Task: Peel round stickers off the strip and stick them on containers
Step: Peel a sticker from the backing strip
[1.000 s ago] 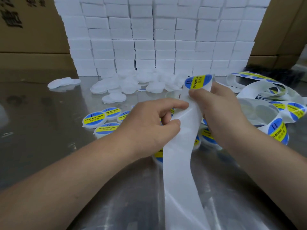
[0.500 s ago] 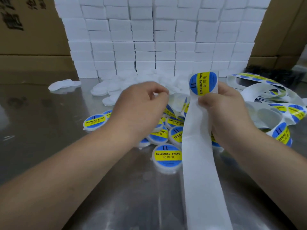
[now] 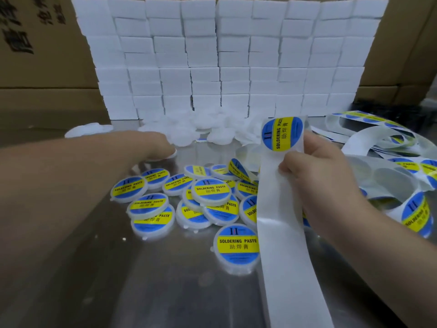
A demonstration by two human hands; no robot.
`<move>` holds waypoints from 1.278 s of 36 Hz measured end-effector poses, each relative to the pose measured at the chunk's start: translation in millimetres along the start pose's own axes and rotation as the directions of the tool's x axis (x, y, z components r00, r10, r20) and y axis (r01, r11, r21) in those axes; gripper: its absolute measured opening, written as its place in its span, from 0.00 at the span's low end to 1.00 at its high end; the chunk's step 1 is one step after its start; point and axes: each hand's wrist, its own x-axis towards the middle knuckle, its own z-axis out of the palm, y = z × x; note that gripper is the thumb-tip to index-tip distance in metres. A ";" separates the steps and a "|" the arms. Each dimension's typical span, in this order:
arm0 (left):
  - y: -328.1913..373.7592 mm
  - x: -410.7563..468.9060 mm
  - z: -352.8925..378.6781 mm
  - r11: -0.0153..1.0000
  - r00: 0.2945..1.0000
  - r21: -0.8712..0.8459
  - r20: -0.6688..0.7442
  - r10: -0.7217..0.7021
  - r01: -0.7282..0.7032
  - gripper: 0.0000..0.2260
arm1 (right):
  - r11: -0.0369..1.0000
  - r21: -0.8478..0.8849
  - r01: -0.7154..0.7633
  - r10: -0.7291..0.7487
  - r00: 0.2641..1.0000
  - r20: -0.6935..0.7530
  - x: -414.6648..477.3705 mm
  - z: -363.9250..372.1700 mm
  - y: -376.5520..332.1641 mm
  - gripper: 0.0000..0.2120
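"sticker (image 3: 282,133) next in line is up at the top of the strip (image 3: 283,256), just above the right hand (image 3: 316,178), yes?"

"yes — that grip is pinched on the backing right under it, thumb on the front. the blue and yellow face looks our way, and it seems to lie flat on the paper, nothing lifted."

"and the left hand (image 3: 151,145)?"

"out over the worktop (image 3: 118,280), fingers down on a blank container (image 3: 171,153) at the near edge of the white heap. it's blurred. i can't tell if that grip has closed round it or only touches."

"so the step is fetching a blank one. how would you do it well?"

"take one only, by the rim, flat face up, and bring it in close under the sticker. i'd bend the backing sharply so an edge lifts — then lay it down from one side, centred, pressing outward so no bubble is trapped. the labelled containers (image 3: 210,191) are heaped between the arms, so i'd mind the loose tail of strip and not drag it through them."
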 end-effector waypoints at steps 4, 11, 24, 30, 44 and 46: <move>-2.4 5.9 7.4 0.999 0.991 -0.028 -0.129 0.037 -0.041 0.20 | 1.000 0.022 -0.004 0.004 1.000 0.013 -0.9 2.7 0.2 0.17; 10.7 12.6 9.8 0.968 0.940 -0.230 -0.340 0.012 -0.095 0.24 | 0.999 0.038 0.005 -0.005 1.000 -0.001 -1.4 3.0 -1.1 0.16; 30.5 18.1 0.4 0.799 0.907 -0.590 -0.389 -0.160 -0.112 0.04 | 0.992 -0.068 0.110 -0.110 0.994 -0.007 1.9 1.6 4.2 0.19; 38.7 9.0 -7.3 0.598 0.889 -0.771 -0.410 -0.205 -0.218 0.05 | 0.987 -0.067 0.143 -0.145 0.989 -0.034 6.3 0.1 10.9 0.20; 75.7 -156.4 -19.5 0.330 0.738 -0.682 -0.671 0.071 -0.653 0.03 | 0.931 -0.203 0.305 -0.304 0.952 0.037 1.9 3.3 8.8 0.11; 77.9 -165.7 -8.7 0.367 0.713 -0.641 -0.694 0.099 -0.674 0.06 | 0.917 -0.211 0.338 -0.339 0.940 0.032 1.2 3.1 8.7 0.21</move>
